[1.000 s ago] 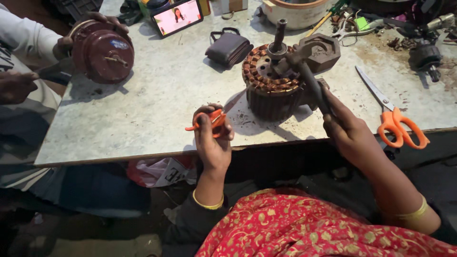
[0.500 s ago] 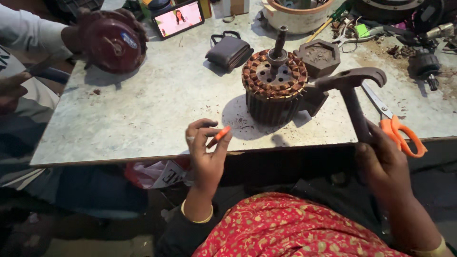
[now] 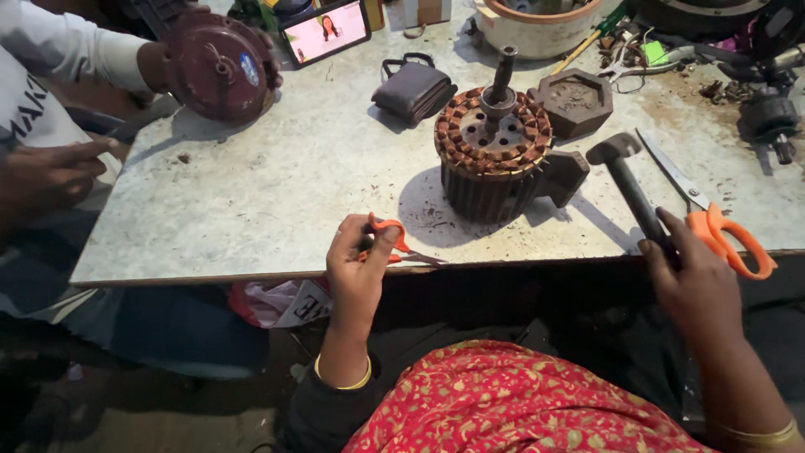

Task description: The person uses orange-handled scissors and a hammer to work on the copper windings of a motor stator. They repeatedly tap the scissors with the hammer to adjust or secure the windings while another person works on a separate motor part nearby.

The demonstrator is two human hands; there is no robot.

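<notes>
At far left I see a co-worker's hand (image 3: 155,63) gripping a dark red motor end cover (image 3: 220,69) over the grey table (image 3: 251,193). My left hand (image 3: 359,267) is closed around small orange-handled scissors (image 3: 392,243) at the table's near edge. Behind them the copper-wound motor stator (image 3: 493,155) stands upright, shaft up. My right hand (image 3: 696,281) is wrapped around the handle of a hammer (image 3: 631,184), its head near the stator. Larger orange scissors (image 3: 713,226) lie just beside that hand.
</notes>
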